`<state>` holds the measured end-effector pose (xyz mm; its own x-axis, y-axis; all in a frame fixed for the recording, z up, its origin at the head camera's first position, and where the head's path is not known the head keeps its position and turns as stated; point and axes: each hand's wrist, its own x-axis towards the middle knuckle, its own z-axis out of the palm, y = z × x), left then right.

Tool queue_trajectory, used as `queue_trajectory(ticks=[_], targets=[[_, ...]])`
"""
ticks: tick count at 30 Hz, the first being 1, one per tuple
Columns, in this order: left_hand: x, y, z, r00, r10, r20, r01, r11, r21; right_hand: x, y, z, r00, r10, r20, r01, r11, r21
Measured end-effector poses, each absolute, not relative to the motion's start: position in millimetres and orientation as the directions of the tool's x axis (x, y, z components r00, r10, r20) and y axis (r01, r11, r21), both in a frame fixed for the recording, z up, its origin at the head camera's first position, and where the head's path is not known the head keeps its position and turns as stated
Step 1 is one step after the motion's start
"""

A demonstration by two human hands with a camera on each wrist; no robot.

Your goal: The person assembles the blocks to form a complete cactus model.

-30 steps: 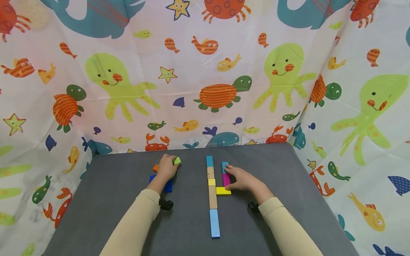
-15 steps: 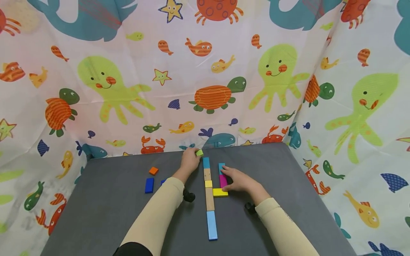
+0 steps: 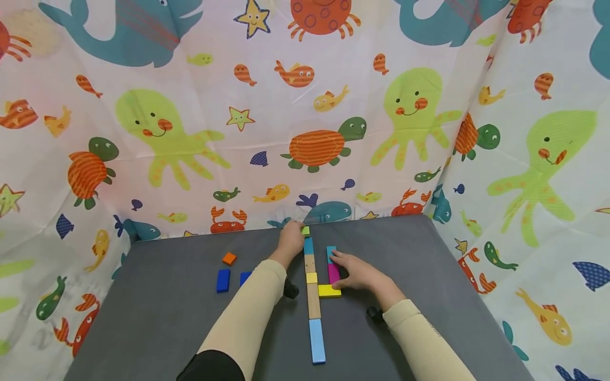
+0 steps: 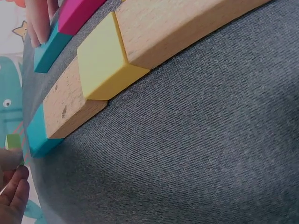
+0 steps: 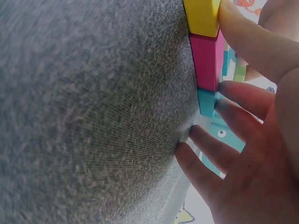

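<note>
At the far end of a straight row of blocks, my left hand (image 3: 292,239) pinches a green block (image 3: 305,231) between thumb and fingers. Beside it the row continues with a teal block (image 3: 308,245), a wooden block (image 3: 310,263), a yellow cube (image 3: 312,278), a long wooden block (image 3: 313,301) and a light blue block (image 3: 317,341). My right hand (image 3: 358,272) rests on a short branch to the right, fingers extended. Its thumb touches the yellow block (image 5: 203,16); fingertips touch the second teal block (image 5: 206,100), near the magenta block (image 5: 205,60).
Left of the row lie an orange block (image 3: 229,259), a blue block (image 3: 223,280) and another blue block (image 3: 245,277), partly hidden by the left sleeve. The grey table (image 3: 162,312) meets a printed sea-animal curtain (image 3: 267,116) at its back edge.
My left hand has carried the green block rightward from the loose blocks to the row's far end, then lowered it beside the teal block. The right hand has stayed on the branch.
</note>
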<state>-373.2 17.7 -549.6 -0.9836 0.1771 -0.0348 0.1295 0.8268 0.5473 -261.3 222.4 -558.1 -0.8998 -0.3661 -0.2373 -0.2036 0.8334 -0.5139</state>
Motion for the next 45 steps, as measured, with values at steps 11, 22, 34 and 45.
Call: queue_trajectory(ticks=[11,22,34,45], targets=[[-374.6,9.2,-561.6,-0.986,0.158,-0.044,0.11,0.833,0.542,-259.5,216.7,-564.8,-0.893,-0.381,-0.238,-0.218,0.831,-0.512],[-376.5,2.4,-564.2,-0.983,0.167,-0.076,0.089,0.797,0.598,-259.1,216.3,-563.8,-0.893,-0.381,-0.24,-0.216,0.83,-0.514],[-377.6,-1.3,-567.5,-0.956,0.281,-0.084,0.185,0.801,0.57,-261.2,219.4,-559.8,-0.897,-0.368,-0.245,-0.203,0.836,-0.509],[-355.4,-28.5,-576.4,-0.959,0.269,0.09,0.266,0.741,0.617,-258.4,225.3,-560.9,-0.903,-0.349,-0.252,-0.178,0.835,-0.521]])
